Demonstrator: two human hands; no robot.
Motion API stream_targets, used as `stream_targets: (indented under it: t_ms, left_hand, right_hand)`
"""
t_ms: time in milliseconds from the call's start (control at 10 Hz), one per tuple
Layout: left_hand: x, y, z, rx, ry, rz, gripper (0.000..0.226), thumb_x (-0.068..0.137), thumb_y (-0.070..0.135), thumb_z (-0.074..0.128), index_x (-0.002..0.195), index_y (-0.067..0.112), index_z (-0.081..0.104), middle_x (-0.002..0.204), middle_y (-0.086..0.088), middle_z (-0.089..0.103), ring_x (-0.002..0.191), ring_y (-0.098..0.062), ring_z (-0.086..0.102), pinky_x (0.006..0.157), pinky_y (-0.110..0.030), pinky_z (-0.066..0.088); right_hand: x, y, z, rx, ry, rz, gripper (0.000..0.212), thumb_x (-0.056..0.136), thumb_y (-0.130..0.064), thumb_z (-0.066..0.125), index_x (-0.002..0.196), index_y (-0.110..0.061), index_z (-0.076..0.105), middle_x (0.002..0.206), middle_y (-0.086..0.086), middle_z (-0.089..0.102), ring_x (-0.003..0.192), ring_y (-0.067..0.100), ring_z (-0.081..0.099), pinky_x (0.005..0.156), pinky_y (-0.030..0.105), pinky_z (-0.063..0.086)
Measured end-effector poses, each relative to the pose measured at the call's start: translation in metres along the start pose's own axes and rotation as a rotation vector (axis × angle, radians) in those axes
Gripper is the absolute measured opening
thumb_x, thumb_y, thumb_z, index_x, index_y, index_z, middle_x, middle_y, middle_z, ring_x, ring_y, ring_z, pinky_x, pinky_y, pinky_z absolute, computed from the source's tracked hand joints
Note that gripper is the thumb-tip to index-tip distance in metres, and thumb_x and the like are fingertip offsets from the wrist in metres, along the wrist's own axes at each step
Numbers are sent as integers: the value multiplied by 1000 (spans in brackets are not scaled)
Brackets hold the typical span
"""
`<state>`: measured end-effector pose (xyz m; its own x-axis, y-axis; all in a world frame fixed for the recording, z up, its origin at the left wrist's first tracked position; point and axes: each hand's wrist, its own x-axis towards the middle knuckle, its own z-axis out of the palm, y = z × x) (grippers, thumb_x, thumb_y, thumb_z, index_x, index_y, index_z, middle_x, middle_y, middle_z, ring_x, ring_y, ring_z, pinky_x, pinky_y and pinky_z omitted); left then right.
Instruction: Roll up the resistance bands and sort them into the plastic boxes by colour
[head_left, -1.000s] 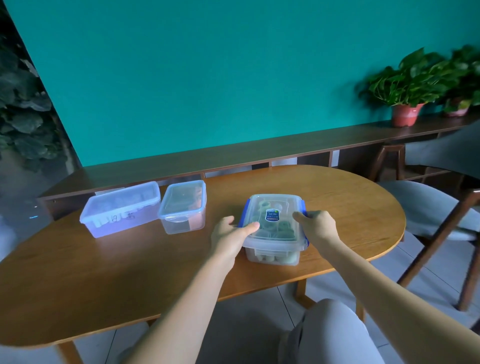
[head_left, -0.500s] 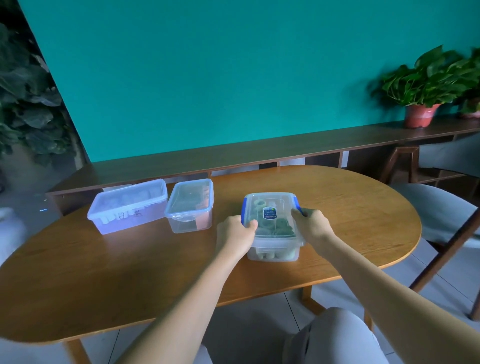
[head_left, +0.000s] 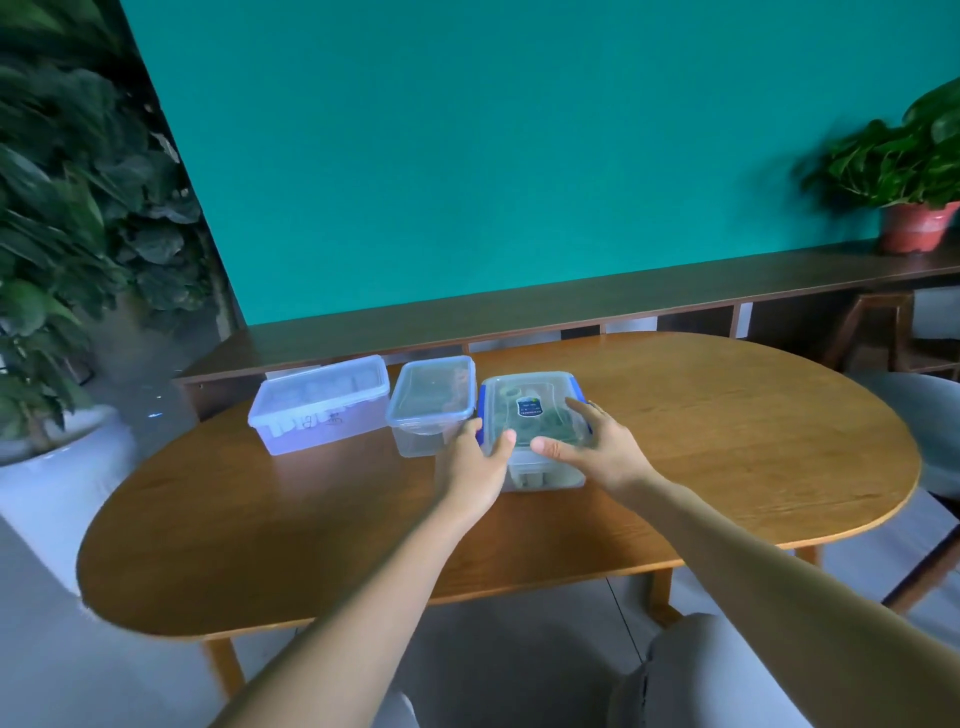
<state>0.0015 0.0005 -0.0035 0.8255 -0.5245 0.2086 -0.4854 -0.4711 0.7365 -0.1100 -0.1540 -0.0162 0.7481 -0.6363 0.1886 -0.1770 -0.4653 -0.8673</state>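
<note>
We note three lidded plastic boxes in a row on the oval wooden table (head_left: 727, 467), toward its far edge. The rightmost, a clear box with blue clips (head_left: 532, 415), carries a blue label on its lid; through the lid we make out green rolled bands (head_left: 550, 434), though blur keeps us from counting them. At its 9 o'clock, almost touching, sits a smaller clear box (head_left: 431, 402), its contents too dim to tell. Further toward 9 o'clock stands a pale lilac box (head_left: 322, 405) with dark writing on its front wall, unreadable to us.

Our left hand (head_left: 475, 460) grips the blue-clipped box at its near left corner, thumb over the lid edge, fingers curled round the side next to the smaller box. Our right hand (head_left: 592, 447) lies over the lid's near right part with fingers straight and spread, thumb pointing toward 9 o'clock; it seems to rest on or just above the lid, clasping nothing.

At 12 o'clock beyond the table runs a long dark wooden shelf (head_left: 571, 306) against a teal wall (head_left: 467, 156). A potted plant in a red pot (head_left: 917, 226) stands on the shelf at 2 o'clock. A large leafy plant in a white planter (head_left: 57, 467) fills the 9 o'clock side. A grey chair (head_left: 930, 426) is at 3 o'clock.
</note>
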Motion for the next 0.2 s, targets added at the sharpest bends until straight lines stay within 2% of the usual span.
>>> stream_targets:
  t_ms: [100,200]
  left_hand:
    - [-5,-4,-11,12,18,45,56,96,51,57,143,22,50,137,4,61,122,-18,58,100,-34,47]
    - [-8,4,-29,-6,80,65,55,97,45,58,145,19,48,140,1,59,128,-18,54,103,-32,42]
  right_hand:
    - [6,-6,-2,-79,26,-7,109,66,-74,78,153,-20,39,153,5,48,139,25,46,113,41,42]
    - [9,-14,-4,-167,55,-35,107,70,-73,75,154,-19,37,155,5,45,140,26,44,113,40,41]
